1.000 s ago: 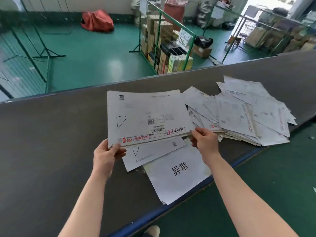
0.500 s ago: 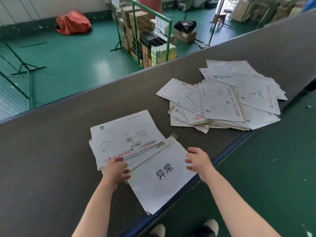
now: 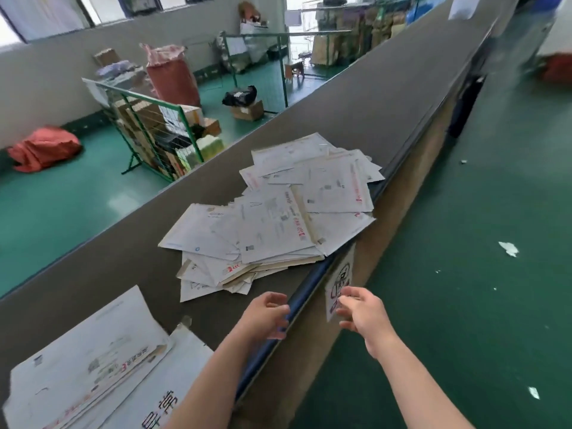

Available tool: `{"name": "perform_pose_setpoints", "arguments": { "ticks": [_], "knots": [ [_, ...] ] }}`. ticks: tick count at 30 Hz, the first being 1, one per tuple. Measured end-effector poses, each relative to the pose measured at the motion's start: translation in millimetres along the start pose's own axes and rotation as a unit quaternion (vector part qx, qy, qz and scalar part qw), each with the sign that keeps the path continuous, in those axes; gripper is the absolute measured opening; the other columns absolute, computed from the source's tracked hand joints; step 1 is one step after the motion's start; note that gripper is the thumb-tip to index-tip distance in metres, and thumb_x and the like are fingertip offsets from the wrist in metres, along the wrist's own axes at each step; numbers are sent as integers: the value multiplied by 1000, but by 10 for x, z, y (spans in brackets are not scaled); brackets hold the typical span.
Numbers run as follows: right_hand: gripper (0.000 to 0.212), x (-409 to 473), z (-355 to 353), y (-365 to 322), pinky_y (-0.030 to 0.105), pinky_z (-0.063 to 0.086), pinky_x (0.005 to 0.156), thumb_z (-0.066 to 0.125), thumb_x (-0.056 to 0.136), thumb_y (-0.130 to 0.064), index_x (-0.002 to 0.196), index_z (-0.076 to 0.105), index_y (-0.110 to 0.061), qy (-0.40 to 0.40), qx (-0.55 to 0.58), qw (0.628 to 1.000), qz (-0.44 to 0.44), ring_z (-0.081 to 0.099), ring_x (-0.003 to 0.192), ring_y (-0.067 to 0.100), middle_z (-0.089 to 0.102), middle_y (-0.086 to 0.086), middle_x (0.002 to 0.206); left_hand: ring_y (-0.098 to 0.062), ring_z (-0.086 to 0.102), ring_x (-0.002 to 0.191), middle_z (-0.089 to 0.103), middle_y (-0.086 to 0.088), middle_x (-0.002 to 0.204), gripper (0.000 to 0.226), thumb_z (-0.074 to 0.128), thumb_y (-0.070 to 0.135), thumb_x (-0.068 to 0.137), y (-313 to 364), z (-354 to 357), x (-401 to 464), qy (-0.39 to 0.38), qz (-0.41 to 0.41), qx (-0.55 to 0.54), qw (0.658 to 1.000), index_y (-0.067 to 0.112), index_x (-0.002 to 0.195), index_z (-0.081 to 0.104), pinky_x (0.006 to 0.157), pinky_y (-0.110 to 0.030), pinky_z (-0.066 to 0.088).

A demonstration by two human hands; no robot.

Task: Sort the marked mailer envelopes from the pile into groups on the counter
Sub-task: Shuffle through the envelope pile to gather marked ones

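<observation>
I see a dark grey-brown counter (image 3: 356,119) with a blue strip along its near edge and a tan side panel below. The loose pile of white paper mailer envelopes (image 3: 278,218) near that edge carries red printed bands and small grey labels; some flaps show tan. At the counter's left end, the stacked white mailers (image 3: 83,363) bear a red-and-white stripe, beside a white paper sheet (image 3: 173,382) with black characters. The glossy floor (image 3: 479,274) is green, flecked with white scraps. Beyond the far edge sit an orange-red sack (image 3: 43,148) and a green wire-mesh cage (image 3: 154,131).

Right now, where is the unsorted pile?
In the head view the pile lies mid-counter by the near blue edge, just beyond both empty hands.
</observation>
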State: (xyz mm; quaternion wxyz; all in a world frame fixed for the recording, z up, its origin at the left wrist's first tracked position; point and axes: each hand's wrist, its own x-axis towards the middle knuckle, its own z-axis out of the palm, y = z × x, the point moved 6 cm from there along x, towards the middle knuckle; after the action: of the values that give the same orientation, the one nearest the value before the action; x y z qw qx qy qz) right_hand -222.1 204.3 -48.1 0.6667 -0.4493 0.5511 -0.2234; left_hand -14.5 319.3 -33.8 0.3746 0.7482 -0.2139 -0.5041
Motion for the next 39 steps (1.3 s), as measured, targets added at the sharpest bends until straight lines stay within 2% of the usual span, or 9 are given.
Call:
{"name": "perform_pose_setpoints", "arguments": {
  "ticks": [4, 10, 14, 19, 23, 26, 31, 35, 39],
  "knots": [
    [12, 142, -508, -117, 36, 59, 72, 58, 102, -11, 111, 65, -16, 18, 23, 999, 13, 68, 90, 22, 70, 9, 106, -26, 72, 97, 67, -11, 115, 22, 70, 18, 96, 420, 511, 215, -35, 7, 48, 998, 25, 116, 65, 79, -44, 65],
    [9, 676, -830, -404, 40, 61, 79, 57, 104, -13, 109, 64, -16, 20, 8, 999, 24, 69, 99, 26, 71, 7, 105, -25, 70, 104, 67, -8, 114, 23, 67, 19, 98, 888, 848, 731, -19, 18, 53, 998, 22, 121, 62, 82, -41, 64],
    [9, 1142, -739, -657, 40, 61, 81, 58, 104, -15, 109, 64, -18, -6, -55, 998, 28, 69, 98, 23, 71, 5, 105, -26, 70, 101, 67, -9, 114, 28, 69, 17, 97, 1056, 891, 1215, -8, 19, -21, 1000, 21, 123, 61, 79, -39, 64],
    [10, 1895, -603, -1119, 36, 60, 77, 59, 103, -15, 110, 65, -16, -33, -155, 987, 22, 69, 98, 22, 70, 4, 107, -26, 66, 93, 66, -13, 111, 31, 67, 13, 97, 1339, 703, 2014, 66, -5, -102, 993, 12, 127, 58, 84, -47, 63],
    [13, 2436, -391, -1424, 36, 60, 78, 59, 103, -15, 114, 65, -15, -66, -188, 979, 31, 68, 102, 27, 69, 9, 112, -24, 67, 99, 66, -8, 112, 33, 66, 15, 98, 1591, 384, 2364, 108, 14, -132, 985, 13, 130, 56, 85, -43, 62],
    [14, 2671, -99, -1516, 39, 61, 81, 57, 104, -14, 116, 63, -11, -105, -168, 978, 65, 69, 103, 32, 68, 15, 113, -18, 64, 105, 64, -1, 118, 39, 67, 19, 98, 1529, 60, 2406, 175, 3, -107, 979, 15, 135, 54, 89, -38, 57],
    [25, 3027, 362, -1483, 39, 63, 83, 57, 104, -18, 128, 58, -11, -213, -218, 947, 102, 68, 105, 27, 67, 11, 117, -30, 44, 140, 48, -10, 152, 70, 67, 33, 92, 1032, -325, 2411, 331, -82, 70, 937, 13, 153, 38, 117, -48, 38],
    [32, 3175, 541, -1420, 38, 61, 81, 59, 103, -15, 134, 51, -11, -285, -217, 922, 145, 67, 107, 29, 68, 13, 118, -22, 9, 159, 8, 0, 172, 78, 48, 42, 98, 717, -66, 2349, 251, -175, 249, 919, 20, 164, 12, 125, -58, 16],
    [16, 3224, 634, -1457, 47, 59, 91, 56, 103, -12, 119, 57, -12, -348, -173, 903, 184, 71, 104, 34, 79, 10, 96, -16, -6, 159, -7, 5, 172, 76, 41, 38, 101, 764, 195, 2289, 218, -222, 263, 913, 23, 165, 1, 125, -60, 4]
  ]
}}
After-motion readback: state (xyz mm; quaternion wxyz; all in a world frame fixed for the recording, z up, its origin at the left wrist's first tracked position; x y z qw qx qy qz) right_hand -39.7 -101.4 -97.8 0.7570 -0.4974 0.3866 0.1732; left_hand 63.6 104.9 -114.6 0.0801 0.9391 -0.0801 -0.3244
